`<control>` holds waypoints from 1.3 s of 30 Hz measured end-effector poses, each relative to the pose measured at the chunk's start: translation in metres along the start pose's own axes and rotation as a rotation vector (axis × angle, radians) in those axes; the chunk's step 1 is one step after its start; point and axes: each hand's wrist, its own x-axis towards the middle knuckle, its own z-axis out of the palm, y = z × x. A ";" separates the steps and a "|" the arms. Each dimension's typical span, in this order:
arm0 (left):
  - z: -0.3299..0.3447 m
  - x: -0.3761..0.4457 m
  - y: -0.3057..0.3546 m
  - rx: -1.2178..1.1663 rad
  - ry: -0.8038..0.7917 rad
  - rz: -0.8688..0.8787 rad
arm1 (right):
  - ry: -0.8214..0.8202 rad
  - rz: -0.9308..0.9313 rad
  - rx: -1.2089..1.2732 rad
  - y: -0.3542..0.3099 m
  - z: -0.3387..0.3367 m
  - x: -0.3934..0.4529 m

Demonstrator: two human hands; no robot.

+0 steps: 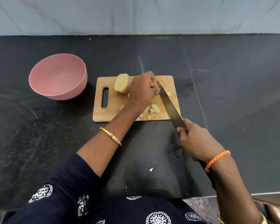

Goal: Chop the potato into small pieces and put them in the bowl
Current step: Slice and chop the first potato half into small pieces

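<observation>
A wooden cutting board [107,113] lies on the dark counter. On its far left part sits a large peeled potato chunk [122,85]. My left hand [141,89] curls over a smaller potato piece [157,88] and holds it down beside the blade. My right hand [195,139] grips the handle of a big knife [170,107], whose blade runs diagonally across the board with its tip at the held piece. Several cut potato pieces [153,110] lie near the board's front edge. The pink bowl [58,76] stands to the left of the board, with nothing in it.
One small potato scrap [151,169] lies on the black counter [233,94] near me. A grey wall [136,15] backs the counter. The counter's front edge shows at the lower right.
</observation>
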 end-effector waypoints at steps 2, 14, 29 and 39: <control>-0.002 0.002 0.000 0.039 -0.010 0.003 | 0.077 -0.018 0.014 0.006 0.001 -0.008; -0.007 0.007 0.001 0.038 -0.066 -0.031 | 0.218 -0.128 0.063 -0.010 0.014 0.023; -0.005 0.003 0.000 0.069 -0.010 -0.022 | 0.081 -0.027 -0.076 -0.023 0.009 0.024; -0.014 0.009 0.000 0.084 -0.107 0.005 | 0.225 -0.031 -0.034 0.001 -0.016 0.003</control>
